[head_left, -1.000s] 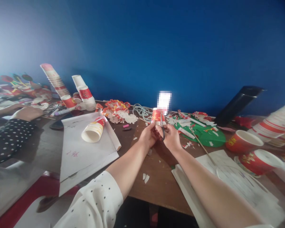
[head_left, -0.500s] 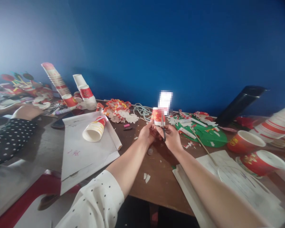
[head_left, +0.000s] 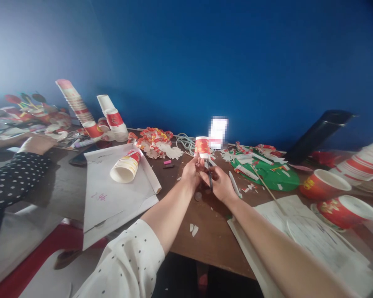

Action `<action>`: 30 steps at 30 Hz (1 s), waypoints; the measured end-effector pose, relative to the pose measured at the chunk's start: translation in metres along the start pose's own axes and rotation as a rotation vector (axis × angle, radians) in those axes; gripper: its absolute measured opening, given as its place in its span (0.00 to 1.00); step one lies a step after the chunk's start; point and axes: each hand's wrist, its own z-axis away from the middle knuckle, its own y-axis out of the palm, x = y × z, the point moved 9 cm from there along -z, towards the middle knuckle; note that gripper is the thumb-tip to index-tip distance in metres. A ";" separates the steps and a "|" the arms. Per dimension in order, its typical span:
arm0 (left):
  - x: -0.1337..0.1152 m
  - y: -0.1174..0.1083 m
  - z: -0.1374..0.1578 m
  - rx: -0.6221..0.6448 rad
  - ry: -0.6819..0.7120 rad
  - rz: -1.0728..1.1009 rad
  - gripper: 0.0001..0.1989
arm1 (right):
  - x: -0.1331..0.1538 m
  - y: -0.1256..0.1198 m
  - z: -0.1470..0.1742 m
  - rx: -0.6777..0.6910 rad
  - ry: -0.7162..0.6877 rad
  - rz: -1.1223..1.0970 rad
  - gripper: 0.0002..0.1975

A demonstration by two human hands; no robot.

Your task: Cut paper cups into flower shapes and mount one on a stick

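Over the middle of the brown table, my left hand (head_left: 192,174) is closed on a red and white paper cup (head_left: 202,146) with yellow patterns. My right hand (head_left: 221,184) grips a pair of dark-handled scissors (head_left: 210,178), whose blades reach up against the right side of the cup. How wide the blades stand apart is too small to tell. White paper scraps (head_left: 193,229) lie on the table below my wrists.
Left of my arms, nested paper cups (head_left: 123,174) lie on a white sheet (head_left: 96,207). A green sheet (head_left: 282,178) with scraps is at right, near red cups (head_left: 326,184). Cut paper pieces (head_left: 157,142) sit behind. A co-worker's dotted sleeve (head_left: 18,174) is far left.
The cup in my left hand has shifted slightly left. My right hand and the scissors have moved a little lower and left. A white strip now shows to the right of my right hand.
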 end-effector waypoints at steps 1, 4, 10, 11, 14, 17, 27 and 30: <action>0.000 0.000 -0.001 0.007 0.000 0.001 0.10 | 0.001 -0.001 0.000 -0.003 -0.015 0.025 0.15; -0.002 -0.002 -0.003 0.008 0.025 0.005 0.08 | 0.003 -0.003 0.000 -0.009 -0.044 0.083 0.14; -0.003 -0.003 -0.004 0.009 0.028 -0.003 0.09 | 0.004 -0.002 0.001 0.010 -0.063 0.117 0.13; -0.003 -0.002 -0.003 0.009 0.027 -0.007 0.09 | 0.003 -0.002 0.001 0.009 -0.061 0.115 0.13; -0.001 -0.001 -0.002 0.024 0.027 -0.034 0.10 | 0.002 -0.003 0.001 -0.004 -0.057 0.102 0.13; 0.002 0.000 0.000 0.025 0.016 -0.069 0.10 | 0.002 -0.003 0.000 -0.005 -0.052 0.104 0.12; 0.007 -0.004 0.000 -0.019 0.005 -0.150 0.09 | 0.006 -0.006 0.000 -0.001 -0.030 0.143 0.13; 0.006 -0.005 -0.001 -0.013 0.017 -0.153 0.09 | 0.004 -0.006 0.000 0.005 -0.013 0.121 0.13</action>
